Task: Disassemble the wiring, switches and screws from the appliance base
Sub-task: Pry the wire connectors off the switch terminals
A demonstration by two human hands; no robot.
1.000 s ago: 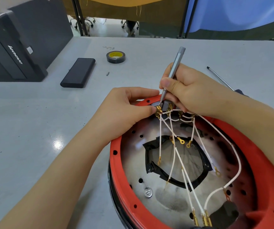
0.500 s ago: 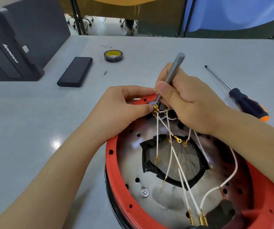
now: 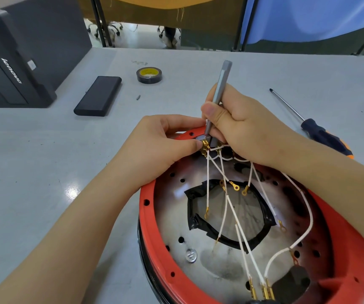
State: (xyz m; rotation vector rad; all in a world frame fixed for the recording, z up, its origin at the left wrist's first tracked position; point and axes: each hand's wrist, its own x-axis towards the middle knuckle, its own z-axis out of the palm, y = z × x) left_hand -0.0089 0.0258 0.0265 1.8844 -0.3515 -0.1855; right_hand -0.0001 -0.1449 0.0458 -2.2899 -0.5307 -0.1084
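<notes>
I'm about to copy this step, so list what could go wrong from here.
1. The driver tip sits right beside the left hand fingers pinching the brass terminals; a slip could jab them.
2. The loose wires drape across the base under the right hand and could snag.
3. A freed screw could drop through the base's holes.

The red-rimmed appliance base (image 3: 152, 238) lies open side up on the table, white wires (image 3: 227, 207) with brass terminals (image 3: 234, 185) strung across its perforated metal pan.
</notes>
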